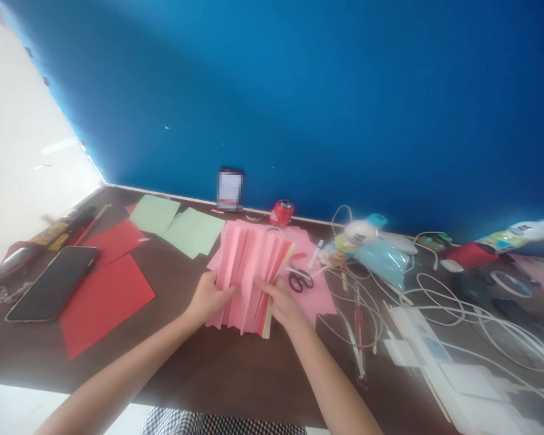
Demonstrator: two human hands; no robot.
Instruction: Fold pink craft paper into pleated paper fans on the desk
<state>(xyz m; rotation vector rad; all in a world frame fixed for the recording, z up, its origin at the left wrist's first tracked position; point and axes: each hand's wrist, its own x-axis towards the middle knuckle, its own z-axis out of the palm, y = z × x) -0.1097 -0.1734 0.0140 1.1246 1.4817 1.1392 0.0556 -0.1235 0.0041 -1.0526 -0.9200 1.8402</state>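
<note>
Pink pleated paper is held upright over the middle of the dark table, its folds running up and down. My left hand grips its left side, thumb on the front. On the right side my right hand pinches it, near an edge where red and pale green layers show. Behind the pleats lie flat pink sheets and dark-handled scissors. The fingers behind the paper are hidden.
Red sheets, a phone and green sheets lie left. A red round object stands near the blue wall. White cables, a power strip and glue-like bottles are at right.
</note>
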